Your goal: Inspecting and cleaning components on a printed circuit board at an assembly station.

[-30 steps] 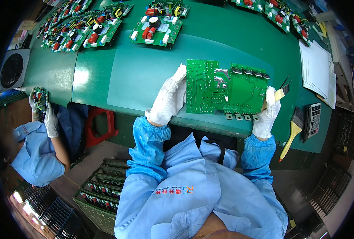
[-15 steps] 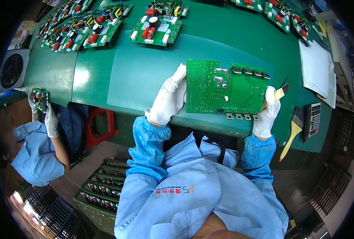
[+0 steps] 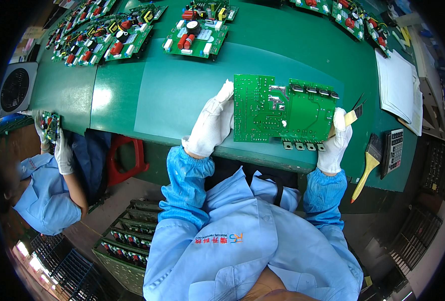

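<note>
A green circuit board (image 3: 307, 111) is held up over the front of the bench, its solder side facing me. Silvery solder patches show near its middle, black parts line its far right edge, and several metal tabs stick out along the near edge. My left hand (image 3: 210, 123), in a white knit glove, grips the board's left edge; its fingers are partly behind the board. At the right edge my gloved right hand (image 3: 336, 140) is closed on the board and also holds a small brush (image 3: 351, 118) with dark bristles and a pale ferrule pointing up and right.
A yellow-handled brush (image 3: 368, 168) and a calculator (image 3: 393, 153) lie at right, below white papers (image 3: 398, 90). Populated boards (image 3: 195, 37) stand along the bench's far side. At left sit a fan (image 3: 16, 89), a red stool (image 3: 127, 160) and a co-worker (image 3: 49, 195) holding a board.
Almost nothing differs: the board and both my hands stay in place, with at most a tiny shift to the left.
</note>
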### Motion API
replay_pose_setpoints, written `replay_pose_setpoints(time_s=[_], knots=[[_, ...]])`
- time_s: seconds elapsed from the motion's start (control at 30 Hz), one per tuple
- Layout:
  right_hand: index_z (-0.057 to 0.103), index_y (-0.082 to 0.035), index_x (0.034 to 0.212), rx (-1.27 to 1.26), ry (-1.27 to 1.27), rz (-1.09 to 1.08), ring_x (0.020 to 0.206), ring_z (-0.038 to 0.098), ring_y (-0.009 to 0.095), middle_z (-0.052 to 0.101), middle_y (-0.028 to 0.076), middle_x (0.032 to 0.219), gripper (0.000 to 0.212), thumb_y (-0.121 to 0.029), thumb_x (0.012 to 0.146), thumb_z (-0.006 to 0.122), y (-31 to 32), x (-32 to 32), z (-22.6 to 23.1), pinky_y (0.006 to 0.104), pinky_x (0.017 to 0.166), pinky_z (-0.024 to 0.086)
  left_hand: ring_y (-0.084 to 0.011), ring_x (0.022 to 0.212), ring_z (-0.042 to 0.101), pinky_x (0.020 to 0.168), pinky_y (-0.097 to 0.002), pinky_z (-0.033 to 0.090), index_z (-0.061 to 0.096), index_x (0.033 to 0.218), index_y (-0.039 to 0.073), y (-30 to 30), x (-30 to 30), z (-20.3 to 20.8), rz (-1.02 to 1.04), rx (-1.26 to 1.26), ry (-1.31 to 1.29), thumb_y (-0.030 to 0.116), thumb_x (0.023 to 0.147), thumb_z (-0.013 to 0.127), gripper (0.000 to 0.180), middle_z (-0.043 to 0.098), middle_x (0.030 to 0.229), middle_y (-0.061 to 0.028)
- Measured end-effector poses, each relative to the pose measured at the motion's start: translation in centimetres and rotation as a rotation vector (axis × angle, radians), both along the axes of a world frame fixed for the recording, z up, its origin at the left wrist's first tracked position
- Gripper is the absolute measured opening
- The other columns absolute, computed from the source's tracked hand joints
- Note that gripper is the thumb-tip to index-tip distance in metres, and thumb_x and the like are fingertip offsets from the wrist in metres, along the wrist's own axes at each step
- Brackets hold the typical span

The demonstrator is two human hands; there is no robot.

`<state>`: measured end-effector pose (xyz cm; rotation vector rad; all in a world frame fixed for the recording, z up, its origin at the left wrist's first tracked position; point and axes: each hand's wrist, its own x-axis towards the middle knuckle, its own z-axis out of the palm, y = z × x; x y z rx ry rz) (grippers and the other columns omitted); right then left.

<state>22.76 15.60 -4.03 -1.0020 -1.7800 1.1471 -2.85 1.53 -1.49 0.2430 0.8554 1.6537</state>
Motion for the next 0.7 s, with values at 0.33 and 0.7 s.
replay_pose_setpoints(time_s=[0.33,0.7], knots=[[0.058,-0.008,0.124,-0.159,0.176,0.012,0.097,0.059,0.02,0.058,0.01,0.11,0.03,-0.007,0.093,0.057,0.0,-0.6,0.9,0.0345,0.083,0.049,-0.0082,0.094,0.055,0.072,-0.0205,0.043,0.047,0.135,0.002,0.1,0.0,0.8,-0.015,0.009,-0.035,0.039,0.102,0.041,0.05,0.056,0.124,-0.004],[0.06,-0.001,0.109,-0.214,0.19,-0.06,0.09,0.058,0.015,0.059,0.008,0.101,0.023,-0.02,0.1,0.049,-0.3,-1.4,1.7,0.0307,0.078,0.049,-0.0057,0.079,0.049,0.063,-0.0201,0.038,0.051,0.13,0.001,0.0,-0.2,-0.2,-0.024,-0.008,0.0,0.041,0.102,0.041,0.05,0.058,0.117,-0.0021]])
